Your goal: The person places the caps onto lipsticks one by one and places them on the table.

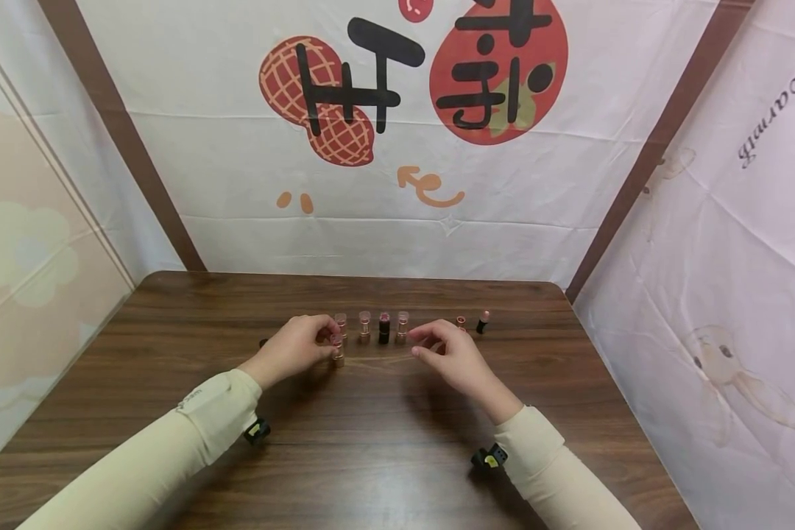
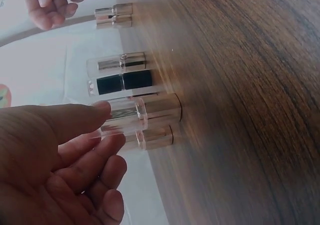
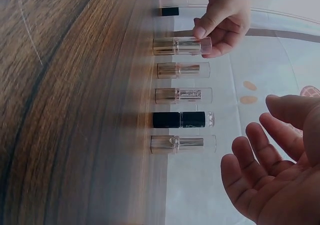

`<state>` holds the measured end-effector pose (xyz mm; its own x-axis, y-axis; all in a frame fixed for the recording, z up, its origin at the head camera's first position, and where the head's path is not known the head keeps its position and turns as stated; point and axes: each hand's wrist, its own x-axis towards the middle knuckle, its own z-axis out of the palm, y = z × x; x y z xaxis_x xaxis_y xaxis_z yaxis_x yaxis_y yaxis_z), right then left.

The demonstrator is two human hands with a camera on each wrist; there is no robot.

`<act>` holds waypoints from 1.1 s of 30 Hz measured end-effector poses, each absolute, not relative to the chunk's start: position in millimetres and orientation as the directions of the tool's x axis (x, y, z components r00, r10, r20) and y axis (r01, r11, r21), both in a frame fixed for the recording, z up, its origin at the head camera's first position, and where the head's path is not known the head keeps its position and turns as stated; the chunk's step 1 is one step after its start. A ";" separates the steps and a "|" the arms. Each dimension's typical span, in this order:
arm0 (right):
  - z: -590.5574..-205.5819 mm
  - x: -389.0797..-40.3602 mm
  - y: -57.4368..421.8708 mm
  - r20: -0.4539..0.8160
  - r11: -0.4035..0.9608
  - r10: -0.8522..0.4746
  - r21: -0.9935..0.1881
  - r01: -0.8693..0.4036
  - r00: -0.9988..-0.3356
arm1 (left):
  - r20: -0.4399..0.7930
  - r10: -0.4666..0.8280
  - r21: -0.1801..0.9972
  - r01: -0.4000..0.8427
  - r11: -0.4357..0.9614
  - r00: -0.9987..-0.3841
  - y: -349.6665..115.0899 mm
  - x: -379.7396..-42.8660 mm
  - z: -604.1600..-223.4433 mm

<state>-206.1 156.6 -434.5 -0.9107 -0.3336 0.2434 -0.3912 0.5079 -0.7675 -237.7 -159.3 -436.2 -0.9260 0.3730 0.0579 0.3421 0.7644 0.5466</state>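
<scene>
My left hand (image 1: 296, 346) pinches a gold lipstick (image 2: 162, 111) by its clear cap, between thumb and fingertips. This lipstick stands upright at the table surface, in front of the left end of a row. The row holds gold lipsticks with clear caps (image 1: 364, 326) and a black lipstick (image 1: 384, 328). My right hand (image 1: 452, 355) hovers at the row's right end, fingers loosely bent and nothing in them. Nearest to it stands the row's last gold lipstick (image 3: 182, 144), apart from the fingers in the right wrist view.
A lipstick with a black base and pink top (image 1: 483, 322) stands on the right, beside another small lipstick (image 1: 461, 322) partly behind my right hand. Something black (image 1: 263, 343) shows behind my left hand. The brown wooden table (image 1: 371, 456) meets a white printed cloth (image 1: 371, 243) at the back.
</scene>
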 end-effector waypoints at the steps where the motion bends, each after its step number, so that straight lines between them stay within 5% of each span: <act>1: -434.1 -206.0 157.0 0.242 0.514 -0.334 -0.764 -0.391 -0.911 | 0.064 0.377 0.543 0.349 0.764 -0.924 -160.3 -237.1 -435.8; 21: -423.8 -210.4 186.9 0.279 0.536 -0.261 -0.754 -0.379 -0.924 | 0.194 0.318 0.488 0.373 0.789 -0.928 -224.9 -223.9 -406.7; 33: -424.3 -211.0 209.7 0.261 0.557 -0.188 -0.766 -0.322 -0.947 | 0.165 0.282 0.516 0.326 0.792 -0.945 -272.7 -231.8 -413.3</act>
<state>-211.0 209.7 -424.3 -0.9469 -0.1882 0.2608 -0.3216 0.5572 -0.7656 -231.8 -272.7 -413.3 -0.9452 0.2818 0.1649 0.3261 0.7921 0.5160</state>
